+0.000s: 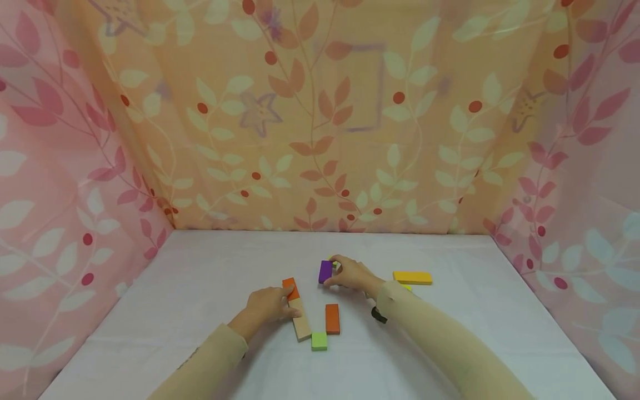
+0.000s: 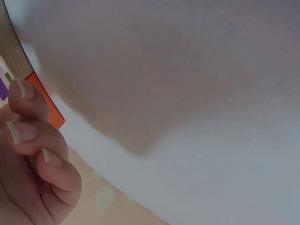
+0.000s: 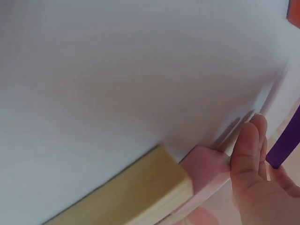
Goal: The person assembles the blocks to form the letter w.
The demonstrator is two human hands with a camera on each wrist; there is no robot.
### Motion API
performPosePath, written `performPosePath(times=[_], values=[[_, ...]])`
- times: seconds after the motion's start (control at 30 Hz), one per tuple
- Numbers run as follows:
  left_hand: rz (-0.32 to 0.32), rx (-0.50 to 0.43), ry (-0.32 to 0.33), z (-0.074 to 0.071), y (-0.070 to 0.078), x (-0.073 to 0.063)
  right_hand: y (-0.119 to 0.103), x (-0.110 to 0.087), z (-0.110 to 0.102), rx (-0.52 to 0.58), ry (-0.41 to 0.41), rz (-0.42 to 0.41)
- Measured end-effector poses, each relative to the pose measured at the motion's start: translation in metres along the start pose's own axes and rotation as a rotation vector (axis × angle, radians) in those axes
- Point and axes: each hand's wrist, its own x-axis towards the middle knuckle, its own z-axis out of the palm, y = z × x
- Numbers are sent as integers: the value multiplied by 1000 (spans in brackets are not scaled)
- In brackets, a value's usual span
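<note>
My left hand (image 1: 270, 304) rests on two blocks lying end to end. Its index finger is on the orange block (image 1: 291, 289) and its thumb on the plain wooden block (image 1: 301, 328). In the left wrist view the bent fingers of that hand (image 2: 40, 145) are beside the orange block (image 2: 47, 101). A purple block (image 1: 325, 271) is pinched between thumb and index finger of my right hand (image 1: 352, 273). In the right wrist view the purple block (image 3: 285, 140) is seen narrow side on, and a pink block (image 3: 206, 171) is near the fingertips.
A red-orange block (image 1: 332, 319) and a light green square block (image 1: 319, 341) lie between the arms. Beyond the right forearm are a yellow block (image 1: 412, 278) and a partly hidden yellow-green one (image 1: 407, 288). A wooden block (image 3: 131, 190) shows in the right wrist view.
</note>
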Motion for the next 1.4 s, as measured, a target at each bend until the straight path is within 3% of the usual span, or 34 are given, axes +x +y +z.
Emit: performPosePath(times=[0.2,0.5,0.73,0.93,1.17,1.4], values=[[7,-12,1,-1,1,0,3,-12,-6,-24,-6,8],[3,-12,6,-2,1,-2,10,-19,-2,36,-42,-75],[-2,-12,-4,-2,1,-2,7,-20,3,9,-73,-71],[-2,-14,-12,-2,2,-2,9,-20,8,-11,-34,-95],[2,2,-11,-3,2,-2,10,-23,9,36,-34,-142],[3,0,-10,-3,3,-2,10,-25,7,67,-74,-137]])
